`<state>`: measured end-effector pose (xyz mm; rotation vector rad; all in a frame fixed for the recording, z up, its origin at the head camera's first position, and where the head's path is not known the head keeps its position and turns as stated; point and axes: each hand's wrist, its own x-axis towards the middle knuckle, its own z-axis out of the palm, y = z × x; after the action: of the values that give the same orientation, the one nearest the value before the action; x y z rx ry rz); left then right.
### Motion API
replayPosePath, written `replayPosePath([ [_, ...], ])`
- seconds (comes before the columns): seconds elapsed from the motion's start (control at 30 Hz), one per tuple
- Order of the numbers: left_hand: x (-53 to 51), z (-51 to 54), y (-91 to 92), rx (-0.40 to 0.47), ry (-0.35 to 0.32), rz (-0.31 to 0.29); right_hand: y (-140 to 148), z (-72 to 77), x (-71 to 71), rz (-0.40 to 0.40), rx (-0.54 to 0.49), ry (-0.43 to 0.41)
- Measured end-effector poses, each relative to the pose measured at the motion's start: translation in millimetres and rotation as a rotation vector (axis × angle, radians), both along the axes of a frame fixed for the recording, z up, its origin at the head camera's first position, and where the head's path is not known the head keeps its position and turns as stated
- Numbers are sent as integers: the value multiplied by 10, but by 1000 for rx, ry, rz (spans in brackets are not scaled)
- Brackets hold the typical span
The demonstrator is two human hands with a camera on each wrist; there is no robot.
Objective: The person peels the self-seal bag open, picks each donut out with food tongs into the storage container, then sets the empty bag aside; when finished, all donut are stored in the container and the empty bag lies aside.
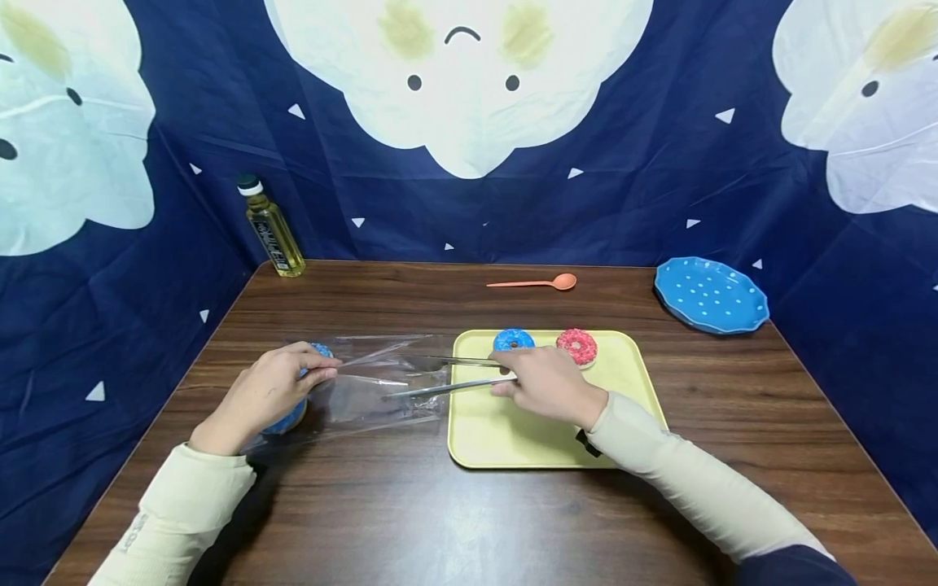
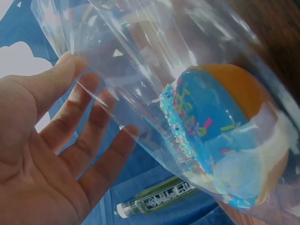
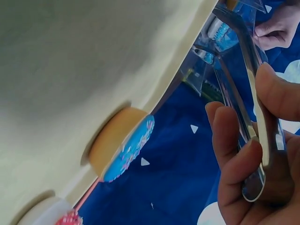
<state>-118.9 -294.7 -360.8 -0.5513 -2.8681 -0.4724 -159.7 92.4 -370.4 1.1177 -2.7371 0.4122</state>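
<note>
My left hand point(image 1: 273, 392) pinches the edge of a clear plastic bag point(image 1: 388, 413) between thumb and forefinger. Blue-iced doughnuts with sprinkles point(image 2: 211, 117) lie inside the bag, partly hidden by that hand in the head view. In my right hand point(image 1: 550, 384) is a pair of metal tongs point(image 1: 469, 384), pointing left with its arms spread. The tong tips reach into the bag's mouth, and I see nothing between them. Beneath the right hand is a yellow tray point(image 1: 479, 443), bearing a blue doughnut point(image 1: 512, 338) and a pink-red doughnut point(image 1: 577, 347) along its far edge.
An orange spoon point(image 1: 563, 282) lies at the back of the wooden table point(image 1: 352, 521). A bottle of yellow oil point(image 1: 274, 236) stands at the back left corner. On the back right is a blue polka-dot plate point(image 1: 711, 295). Dark blue cloth hangs around the table.
</note>
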Motion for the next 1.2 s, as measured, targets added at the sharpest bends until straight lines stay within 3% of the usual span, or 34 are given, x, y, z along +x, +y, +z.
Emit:
replayPosePath([
  [0.23,-3,-9,-14,-3,10,-5,-133,-5,-41,13,18,-5],
  [0.6,10,-17,-19,2,-37,7,-357,-65,-75,63,11,-50],
  [0.8,7,-7,-15,0,-35,12,-419,-35,-86,87,13,-188],
  [0.97,0,0,-11,2,-34,8,-432,-19,-122,55,14,-322],
  [1.2,-18,-7,-2,-7,-14,-4,-527,-52,-153,45,32,-278],
])
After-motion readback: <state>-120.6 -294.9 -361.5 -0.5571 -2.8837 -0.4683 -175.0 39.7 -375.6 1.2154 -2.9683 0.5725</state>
